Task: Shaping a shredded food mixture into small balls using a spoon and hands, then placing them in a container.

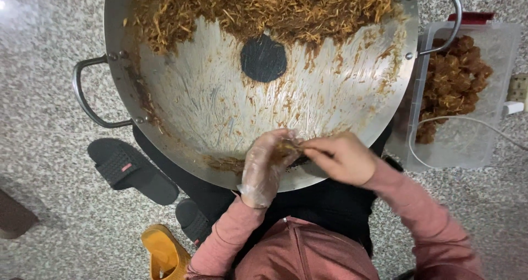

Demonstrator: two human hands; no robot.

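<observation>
My left hand [267,167], in a clear plastic glove, cups a small clump of brown shredded food [287,146] over the near rim of a big metal pan [220,109]. My bare right hand [341,158] pinches the same clump from the right, fingertips touching the left hand. A heap of brown shredded food [258,7] fills the far part of the pan. The pan's bare smeared bottom has a dark round spot [263,58] in its middle.
A clear plastic box [467,142] at the right holds several brown food balls [454,79]. A white cable [484,123] crosses it. Black slippers [132,170] and a yellow stool [162,252] lie on the speckled floor at the left. The pan has handles [88,93] on both sides.
</observation>
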